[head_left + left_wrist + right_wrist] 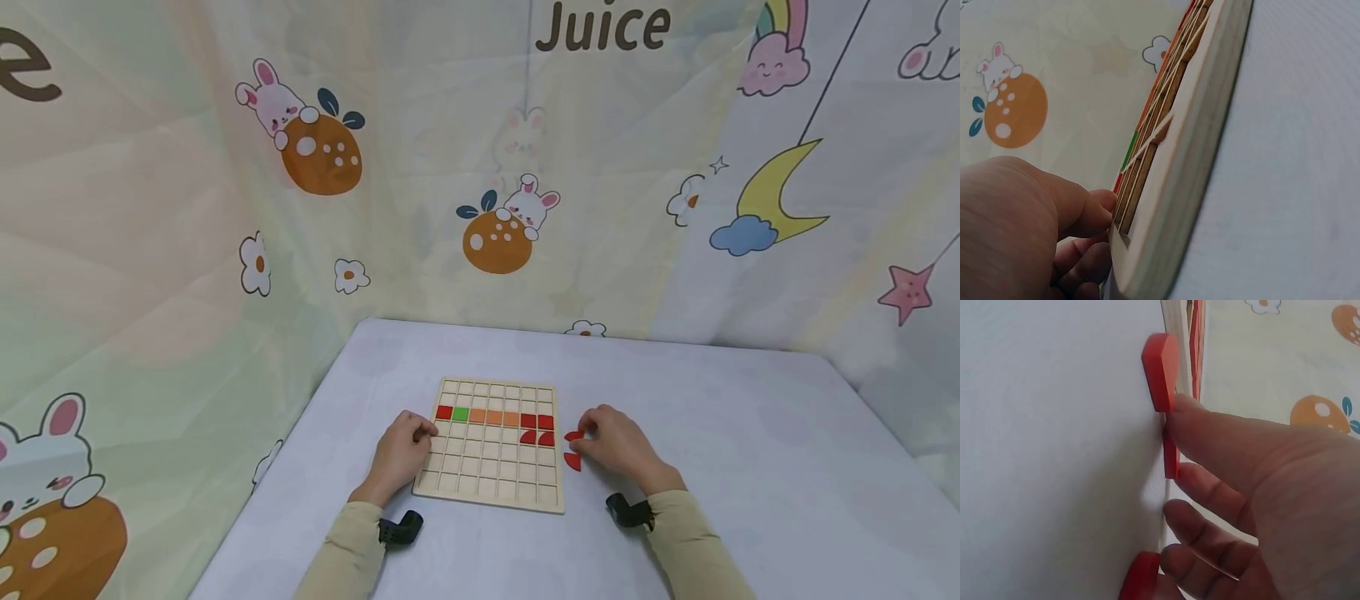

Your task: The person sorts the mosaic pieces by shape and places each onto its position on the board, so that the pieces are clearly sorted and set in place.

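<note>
A pale wooden grid board (487, 468) lies on the table, with a row of red, green and orange squares and two red quarter-round tiles set in its cells. My left hand (402, 454) grips the board's left edge between thumb and fingers, also seen close up in the left wrist view. Right of the board, my right hand (617, 443) pinches a red tile (1170, 453) between thumb and forefinger; its outline is partly hidden. Another red quarter-round tile (573, 461) lies by the thumb. In the right wrist view, a further red piece (1140, 578) shows near the other fingers.
The table (780, 467) has a white cover. Behind and to the left hangs a printed cloth (420, 167) with rabbits and flowers. A black strap device (401, 527) sits on the left wrist, and another black device (628, 511) is on the right.
</note>
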`<state>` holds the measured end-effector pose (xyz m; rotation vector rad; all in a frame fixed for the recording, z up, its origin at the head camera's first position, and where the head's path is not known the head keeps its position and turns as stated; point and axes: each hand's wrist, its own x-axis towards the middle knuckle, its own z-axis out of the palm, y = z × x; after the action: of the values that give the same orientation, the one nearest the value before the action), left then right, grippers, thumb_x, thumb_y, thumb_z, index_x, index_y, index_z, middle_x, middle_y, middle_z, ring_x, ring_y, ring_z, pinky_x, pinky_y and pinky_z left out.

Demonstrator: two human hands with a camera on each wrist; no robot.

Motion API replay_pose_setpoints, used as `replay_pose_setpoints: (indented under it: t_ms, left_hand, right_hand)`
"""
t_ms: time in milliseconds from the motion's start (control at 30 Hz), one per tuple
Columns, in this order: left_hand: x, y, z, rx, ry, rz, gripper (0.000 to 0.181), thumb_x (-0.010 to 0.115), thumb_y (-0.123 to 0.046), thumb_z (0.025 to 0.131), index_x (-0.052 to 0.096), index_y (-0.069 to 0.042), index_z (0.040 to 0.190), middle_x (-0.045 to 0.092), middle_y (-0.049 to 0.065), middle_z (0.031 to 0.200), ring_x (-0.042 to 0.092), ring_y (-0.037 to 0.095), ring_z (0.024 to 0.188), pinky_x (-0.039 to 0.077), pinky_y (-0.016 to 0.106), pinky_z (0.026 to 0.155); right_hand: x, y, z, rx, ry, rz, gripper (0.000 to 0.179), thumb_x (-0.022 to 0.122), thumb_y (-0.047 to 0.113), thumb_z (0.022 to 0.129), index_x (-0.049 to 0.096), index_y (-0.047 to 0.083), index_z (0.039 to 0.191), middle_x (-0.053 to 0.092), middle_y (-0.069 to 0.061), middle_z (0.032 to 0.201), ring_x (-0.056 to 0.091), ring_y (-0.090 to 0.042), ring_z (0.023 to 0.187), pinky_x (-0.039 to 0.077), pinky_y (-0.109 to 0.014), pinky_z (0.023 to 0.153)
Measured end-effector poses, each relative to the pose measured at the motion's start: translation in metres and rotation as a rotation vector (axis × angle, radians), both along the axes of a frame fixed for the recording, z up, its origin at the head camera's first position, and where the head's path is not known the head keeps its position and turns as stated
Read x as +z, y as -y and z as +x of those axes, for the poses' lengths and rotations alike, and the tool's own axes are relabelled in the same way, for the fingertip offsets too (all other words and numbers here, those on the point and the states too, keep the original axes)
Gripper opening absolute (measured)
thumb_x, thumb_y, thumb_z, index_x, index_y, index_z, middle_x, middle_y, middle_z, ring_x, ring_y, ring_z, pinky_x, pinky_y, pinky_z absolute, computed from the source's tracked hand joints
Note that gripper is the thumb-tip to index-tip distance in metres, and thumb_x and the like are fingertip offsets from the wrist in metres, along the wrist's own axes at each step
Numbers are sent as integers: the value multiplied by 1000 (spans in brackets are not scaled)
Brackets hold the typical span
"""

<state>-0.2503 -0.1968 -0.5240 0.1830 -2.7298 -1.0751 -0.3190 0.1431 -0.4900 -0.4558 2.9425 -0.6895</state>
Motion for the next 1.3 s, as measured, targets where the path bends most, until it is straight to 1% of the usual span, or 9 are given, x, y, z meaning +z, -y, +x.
replay_pose_setpoints:
  t_ms: [100, 200, 433, 600, 867, 1033, 1133, 1300]
  left_hand:
    - [0, 0, 0, 0, -2, -1, 14, 61, -4, 90, 68, -16, 88, 53, -2, 92, 49, 13, 78, 43, 29, 68]
    - [1, 1, 0, 0, -1, 2, 14, 61, -4, 90, 68, -16, 89, 53, -2, 92, 49, 13, 78, 42, 29, 68]
    - [0, 3, 0, -3, -23, 8, 16, 61, -3, 89, 68, -17, 87, 54, -3, 92, 50, 12, 78, 43, 29, 69]
    - [-1, 4, -1, -2, -25, 10, 16, 61, -3, 89, 69, -17, 88, 54, -4, 92, 51, 11, 78, 44, 29, 69]
    - [1, 4, -1, 3, -17, 0, 15, 61, -4, 89, 68, -17, 88, 54, -3, 93, 50, 12, 79, 44, 29, 70]
    - [2, 3, 0, -1, -17, -1, 15, 61, -4, 89, 69, -16, 88, 54, -3, 93, 50, 12, 80, 44, 29, 70]
    - [2, 2, 0, -1, -15, 1, 15, 61, -4, 89, 69, -16, 88, 54, -3, 93, 50, 12, 79, 44, 30, 70]
    - [1, 2, 0, 3, -4, 10, 15, 61, -4, 89, 69, -16, 88, 54, -3, 93, 50, 12, 79, 43, 29, 70]
  right_hand:
    - [0, -1, -1, 11, 13, -18, 29, 82, 22, 77, 69, 11, 100, 58, -2, 92, 52, -20, 87, 51, -38, 78]
    - [0, -1, -2, 32, 21, -32, 27, 82, 18, 77, 70, 12, 102, 58, -2, 93, 52, -20, 88, 50, -37, 79]
    - [0, -1, -4, 60, 14, -41, 19, 79, 11, 79, 71, 11, 97, 59, 0, 91, 51, -18, 82, 49, -34, 73]
    - [0, 1, -4, 54, 9, -53, 21, 79, 13, 80, 71, 10, 100, 61, 0, 93, 52, -17, 82, 49, -33, 72]
    - [1, 8, -2, 50, -7, -77, 24, 78, 16, 81, 71, 12, 104, 62, 0, 98, 54, -19, 88, 51, -38, 80]
    - [2, 13, 0, 64, -26, -75, 24, 78, 17, 82, 72, 15, 104, 62, 2, 98, 54, -18, 89, 51, -38, 80]
    - [2, 17, 1, 64, -33, -74, 26, 78, 19, 82, 72, 16, 108, 62, 3, 100, 55, -19, 92, 52, -37, 81]
    - [6, 28, 3, 89, -49, -84, 28, 78, 18, 83, 72, 15, 111, 62, 3, 100, 56, -19, 91, 52, -36, 79]
